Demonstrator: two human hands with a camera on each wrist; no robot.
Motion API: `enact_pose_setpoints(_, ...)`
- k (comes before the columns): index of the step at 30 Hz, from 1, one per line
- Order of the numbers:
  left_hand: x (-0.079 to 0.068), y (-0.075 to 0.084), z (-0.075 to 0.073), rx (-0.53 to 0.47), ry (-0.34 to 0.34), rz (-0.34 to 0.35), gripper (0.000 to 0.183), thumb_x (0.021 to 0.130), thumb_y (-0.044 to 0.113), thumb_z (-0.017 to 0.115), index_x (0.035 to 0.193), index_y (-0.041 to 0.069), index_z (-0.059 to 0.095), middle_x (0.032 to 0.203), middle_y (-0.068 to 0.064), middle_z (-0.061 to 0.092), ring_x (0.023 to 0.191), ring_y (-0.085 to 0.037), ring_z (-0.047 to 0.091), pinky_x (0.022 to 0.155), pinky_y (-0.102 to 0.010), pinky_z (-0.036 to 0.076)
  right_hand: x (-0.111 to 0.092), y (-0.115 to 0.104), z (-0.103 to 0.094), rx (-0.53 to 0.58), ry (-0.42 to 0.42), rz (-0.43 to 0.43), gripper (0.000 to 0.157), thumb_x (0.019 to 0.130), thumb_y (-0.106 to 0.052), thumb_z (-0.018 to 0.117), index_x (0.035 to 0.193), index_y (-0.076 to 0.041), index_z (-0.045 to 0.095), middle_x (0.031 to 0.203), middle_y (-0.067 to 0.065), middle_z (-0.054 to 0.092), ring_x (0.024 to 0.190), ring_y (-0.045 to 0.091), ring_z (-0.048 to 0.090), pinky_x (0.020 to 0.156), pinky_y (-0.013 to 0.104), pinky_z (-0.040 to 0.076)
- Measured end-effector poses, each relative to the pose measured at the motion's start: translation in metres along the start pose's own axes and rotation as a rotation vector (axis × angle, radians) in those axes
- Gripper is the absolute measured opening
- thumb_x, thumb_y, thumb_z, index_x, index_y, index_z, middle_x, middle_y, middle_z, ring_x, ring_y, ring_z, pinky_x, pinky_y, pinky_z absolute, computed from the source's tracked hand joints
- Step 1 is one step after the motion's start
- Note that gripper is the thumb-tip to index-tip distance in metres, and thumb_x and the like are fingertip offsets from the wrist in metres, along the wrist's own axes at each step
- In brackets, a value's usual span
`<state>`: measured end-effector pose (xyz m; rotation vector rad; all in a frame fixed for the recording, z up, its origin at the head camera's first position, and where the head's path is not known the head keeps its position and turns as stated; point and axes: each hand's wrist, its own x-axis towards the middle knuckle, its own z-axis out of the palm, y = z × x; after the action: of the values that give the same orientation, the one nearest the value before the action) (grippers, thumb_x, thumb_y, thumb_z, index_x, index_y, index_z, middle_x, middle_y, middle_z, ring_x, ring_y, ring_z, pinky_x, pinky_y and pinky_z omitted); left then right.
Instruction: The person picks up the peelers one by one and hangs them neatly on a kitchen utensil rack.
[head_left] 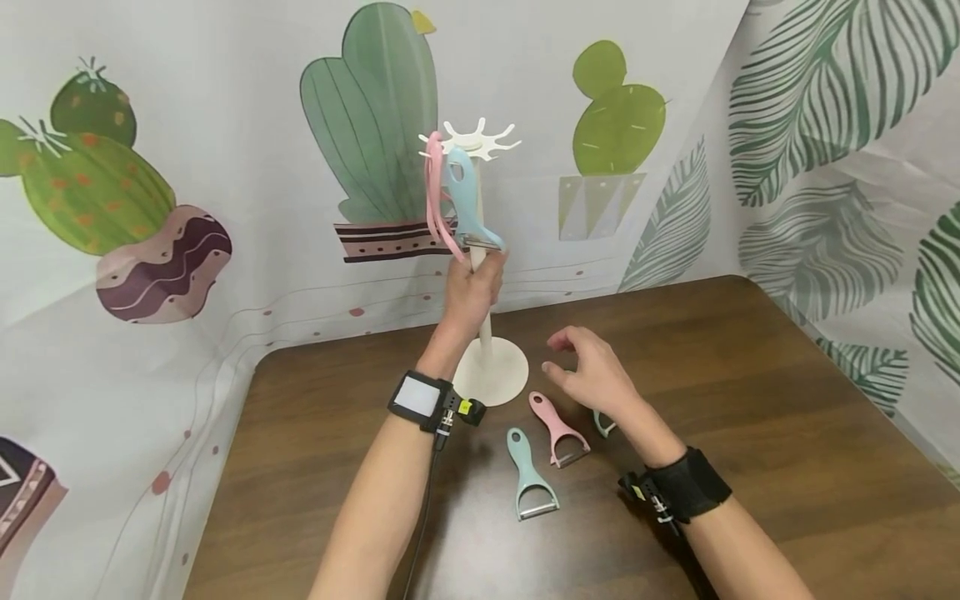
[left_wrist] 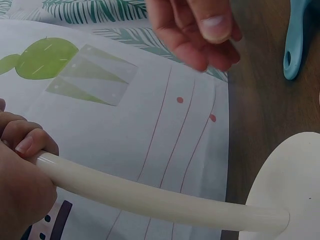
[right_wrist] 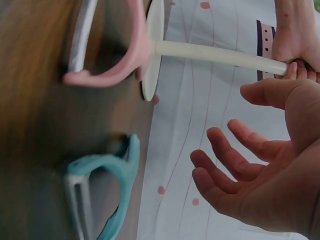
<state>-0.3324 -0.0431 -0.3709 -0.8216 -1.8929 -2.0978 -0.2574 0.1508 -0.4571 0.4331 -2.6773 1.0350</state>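
Note:
My left hand (head_left: 471, 293) grips the pole (head_left: 486, 332) of a cream rack stand high up, just below its hanging peelers. A light blue peeler (head_left: 467, 196) and pink peeler handles (head_left: 432, 187) hang from the rack's branched hooks (head_left: 480, 129). Fingers apart and loosely bent, my right hand (head_left: 596, 373) hovers right of the stand's round base (head_left: 504, 379), holding nothing. Beneath and beside it lie a pink peeler (head_left: 549, 414), a mint green peeler (head_left: 523, 467) and another green peeler (head_left: 602, 425), the last partly hidden by the right hand and wrist.
The brown wooden table (head_left: 300, 450) ends at a printed cloth backdrop (head_left: 262, 167) close behind the stand. Several unused hooks point back and right on the rack. A cable (head_left: 423, 517) runs from the left wrist strap down along the forearm.

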Motion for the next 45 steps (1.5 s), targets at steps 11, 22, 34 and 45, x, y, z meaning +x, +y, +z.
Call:
enact_pose_setpoints(11, 0.002, -0.005, -0.001, 0.007, 0.007, 0.006, 0.045, 0.099, 0.012, 0.048, 0.057, 0.008, 0.034, 0.044, 0.008, 0.030, 0.038, -0.013, 0.027, 0.038, -0.024, 0.023, -0.019, 0.016, -0.005, -0.106, 0.021, 0.084, 0.040, 0.081, -0.025, 0.074, 0.109, 0.001, 0.063, 0.107, 0.015, 0.061, 0.101, 0.032, 0.057, 0.086, 0.048, 0.046)
enact_pose_setpoints(22, 0.007, -0.027, -0.005, -0.001, 0.016, 0.035, 0.047, 0.099, 0.019, 0.050, 0.058, 0.007, 0.033, 0.043, 0.002, 0.029, 0.037, -0.016, 0.025, 0.036, -0.027, 0.022, -0.027, 0.027, -0.004, -0.182, -0.107, 0.256, 0.060, 0.076, -0.038, 0.078, 0.117, 0.001, 0.057, 0.100, 0.014, 0.060, 0.090, 0.030, 0.056, 0.075, 0.046, 0.046)
enact_pose_setpoints(34, 0.006, -0.025, -0.005, 0.045, 0.005, 0.004, 0.045, 0.101, 0.016, 0.047, 0.059, 0.004, 0.035, 0.045, 0.005, 0.031, 0.039, -0.016, 0.028, 0.038, -0.025, 0.024, -0.031, 0.032, 0.002, -0.258, -0.156, 0.298, 0.056, 0.075, -0.040, 0.079, 0.108, 0.002, 0.061, 0.084, 0.007, 0.060, 0.074, 0.024, 0.056, 0.063, 0.039, 0.046)
enact_pose_setpoints(45, -0.001, 0.000, -0.001, 0.047, -0.002, 0.024, 0.044, 0.100, 0.013, 0.047, 0.057, 0.006, 0.035, 0.045, 0.007, 0.030, 0.039, -0.014, 0.029, 0.039, -0.024, 0.025, -0.031, 0.033, 0.001, -0.316, -0.179, 0.321, 0.040, 0.074, -0.036, 0.079, 0.092, -0.003, 0.064, 0.077, 0.005, 0.060, 0.068, 0.022, 0.056, 0.054, 0.037, 0.044)
